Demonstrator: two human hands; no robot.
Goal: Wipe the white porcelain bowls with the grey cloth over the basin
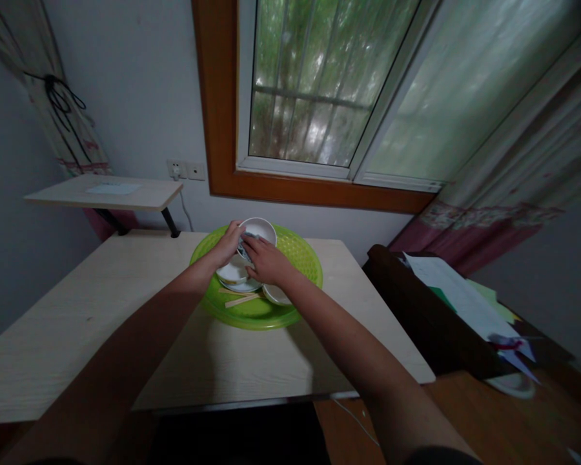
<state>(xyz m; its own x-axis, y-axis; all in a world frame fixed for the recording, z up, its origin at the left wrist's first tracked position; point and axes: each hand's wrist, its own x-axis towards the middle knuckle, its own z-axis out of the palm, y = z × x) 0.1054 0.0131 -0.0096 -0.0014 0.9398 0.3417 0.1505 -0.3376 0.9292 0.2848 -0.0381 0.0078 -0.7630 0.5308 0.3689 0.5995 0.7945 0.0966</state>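
A white bowl [263, 227] is tilted up over a round green plastic basket [304, 248]. My left hand [227, 245] grips the bowl's left rim. Inside the bowl, my right hand [267, 259] presses a crumpled grey-blue cloth [246, 245], its fingers closed over it. Below the hands, a second white bowl [232, 271] sits on a plate [242, 286] in the basket. Another white bowl [275, 296] lies partly under my right wrist. Pale chopsticks [242, 299] rest at the basket's near side.
The basket stands on a light wooden table [140, 342]. A raised shelf [106, 190] with a paper sheet is at the table's back left. Papers [455, 284] lie on a dark brown piece of furniture [416, 316] at the right. Behind is a window [314, 84].
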